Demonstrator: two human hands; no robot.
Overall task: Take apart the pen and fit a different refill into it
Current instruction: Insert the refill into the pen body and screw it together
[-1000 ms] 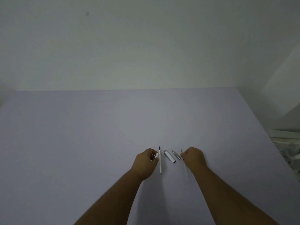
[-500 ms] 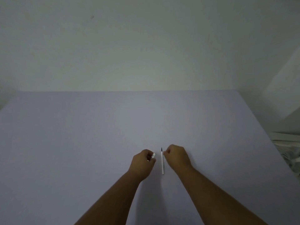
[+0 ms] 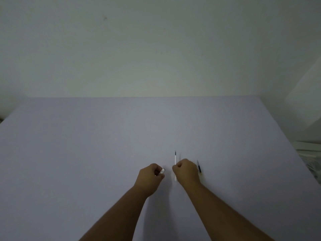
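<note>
I see both forearms extended forward, converging slightly. My left hand (image 3: pixel 150 176) is fisted, knuckles up, fingers curled closed. My right hand (image 3: pixel 187 171) is fisted likewise; its grip appears closed, though blur limits certainty.

Dim, even light, no window in view. Pale lavender-grey bench (image 3: pixel 86 153) fills the lower half, its far edge meeting a plain off-white wall (image 3: pixel 156 49). One small dark speck (image 3: pixel 105 18) high on that wall. At right, a lighter angled wall face (image 3: pixel 305 94); below it, blurred whitish clutter (image 3: pixel 311 157), unidentifiable.
</note>
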